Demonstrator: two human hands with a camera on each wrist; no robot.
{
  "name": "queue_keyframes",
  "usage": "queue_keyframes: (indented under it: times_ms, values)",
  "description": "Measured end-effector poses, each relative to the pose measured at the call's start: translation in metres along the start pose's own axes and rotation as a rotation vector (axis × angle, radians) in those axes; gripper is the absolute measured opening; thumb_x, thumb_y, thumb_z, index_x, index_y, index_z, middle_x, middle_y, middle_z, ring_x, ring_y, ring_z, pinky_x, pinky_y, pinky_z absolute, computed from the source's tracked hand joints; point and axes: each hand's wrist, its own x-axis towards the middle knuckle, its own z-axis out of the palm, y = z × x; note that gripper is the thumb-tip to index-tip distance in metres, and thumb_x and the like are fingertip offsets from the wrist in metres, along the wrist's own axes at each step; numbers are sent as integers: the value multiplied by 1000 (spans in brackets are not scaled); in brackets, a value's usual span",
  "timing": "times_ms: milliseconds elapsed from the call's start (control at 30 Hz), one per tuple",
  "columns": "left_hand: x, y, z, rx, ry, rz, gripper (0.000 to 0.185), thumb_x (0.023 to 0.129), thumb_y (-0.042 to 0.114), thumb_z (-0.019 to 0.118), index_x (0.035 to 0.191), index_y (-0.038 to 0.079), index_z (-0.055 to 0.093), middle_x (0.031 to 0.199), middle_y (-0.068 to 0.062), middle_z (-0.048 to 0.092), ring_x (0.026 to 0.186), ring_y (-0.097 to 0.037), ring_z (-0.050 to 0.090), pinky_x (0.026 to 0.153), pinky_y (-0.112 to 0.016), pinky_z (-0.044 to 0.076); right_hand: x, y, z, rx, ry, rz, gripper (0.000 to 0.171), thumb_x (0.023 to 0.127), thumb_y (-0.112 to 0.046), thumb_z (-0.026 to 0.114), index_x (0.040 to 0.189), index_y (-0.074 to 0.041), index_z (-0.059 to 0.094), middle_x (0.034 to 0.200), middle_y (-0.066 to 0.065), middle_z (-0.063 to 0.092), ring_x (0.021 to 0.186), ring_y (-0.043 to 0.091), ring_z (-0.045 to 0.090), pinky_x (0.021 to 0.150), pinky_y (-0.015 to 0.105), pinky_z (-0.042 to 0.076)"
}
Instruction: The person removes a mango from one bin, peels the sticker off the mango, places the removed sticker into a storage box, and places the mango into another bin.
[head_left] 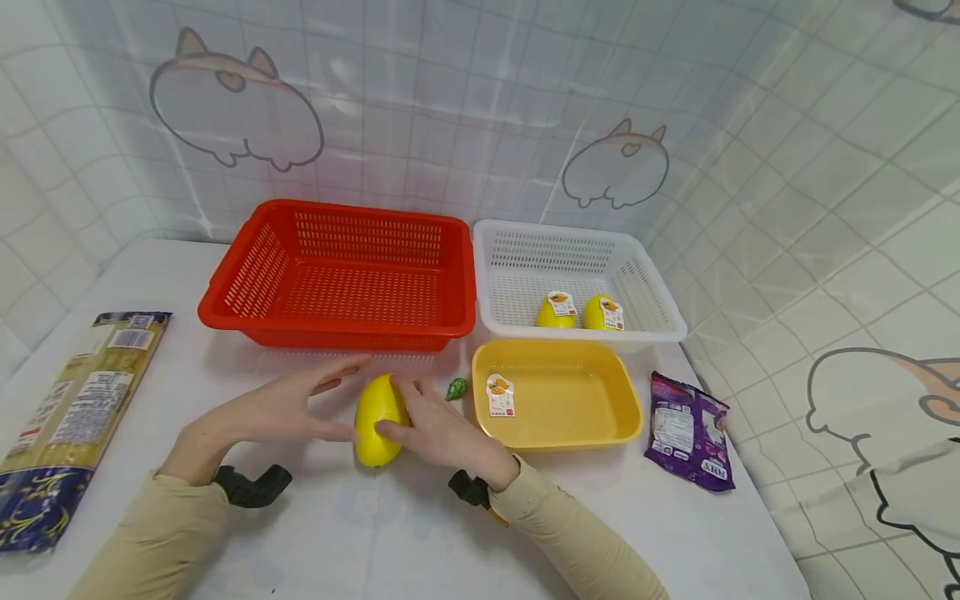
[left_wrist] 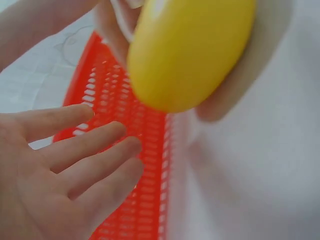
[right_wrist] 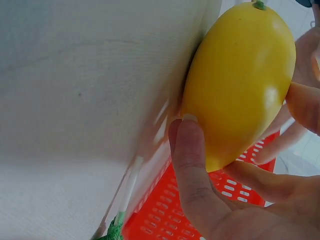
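White table (head_left: 420, 533), tiled cartoon-dog wall; right hand (head_left: 442, 432) grips yellow mango (head_left: 377, 421), left hand (head_left: 273, 410) spread flat.

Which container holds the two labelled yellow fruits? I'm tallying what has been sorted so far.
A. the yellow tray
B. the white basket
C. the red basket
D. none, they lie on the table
B: the head view shows both labelled yellow fruits inside the white basket, while the red basket holds nothing visible and the yellow tray has only a loose label in it.
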Motion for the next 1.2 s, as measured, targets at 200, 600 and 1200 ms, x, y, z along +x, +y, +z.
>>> queue_keyframes:
  times_ms: [200, 600, 1200]
  values:
    - [-12, 3, -18, 33, 84, 30, 91, 82, 48, 79, 156, 23, 33, 159, -10, 36, 140, -43, 39, 103, -68, 43, 0, -2, 2, -17, -19, 73, 74, 99, -45, 57, 158, -14, 25, 153, 6, 38, 116, 14, 49, 105, 27, 47]
    - [-35, 2, -50, 49, 270, 85, 71, 88, 29, 78, 150, 30, 44, 148, -3, 52, 134, -19, 49, 99, -39, 54, 0, -5, 5, 10, -39, 111, 75, 99, -47, 58, 158, -16, 24, 153, 5, 40, 116, 12, 49, 104, 26, 48]
    - [-37, -26, -71, -36, 718, -167, 73, 97, 42, 62, 159, 36, 25, 166, -5, 24, 152, -37, 19, 119, -61, 26, 0, -8, 6, 20, -30, 115, 74, 98, -45, 60, 157, -18, 25, 144, 2, 48, 113, 11, 49, 102, 26, 47]
